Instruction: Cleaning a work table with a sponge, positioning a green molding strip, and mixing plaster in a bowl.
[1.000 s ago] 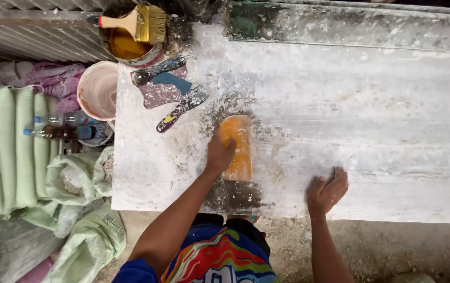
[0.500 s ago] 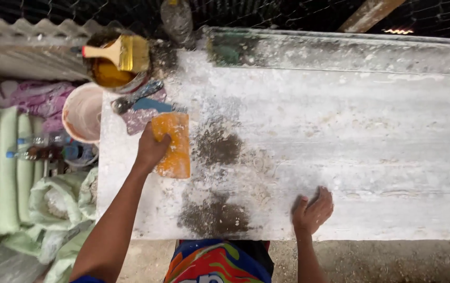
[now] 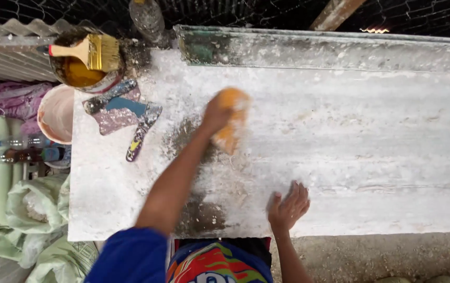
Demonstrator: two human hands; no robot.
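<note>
Since the earlier picture, the left hand [image 3: 217, 112] has slid the orange sponge [image 3: 231, 119] from the left side of the white dusty board [image 3: 371, 152] up and toward the middle of the frame, leaving dark wet patches behind it. That hand is closed on the sponge, whose long side runs up and down, tipped a little to the right. Well apart from it, the right hand [image 3: 288, 207] lies flat with fingers spread on the board's near edge, lower and to the right, holding nothing.

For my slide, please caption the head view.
Left hand rubs an orange sponge across a white slab.
</note>
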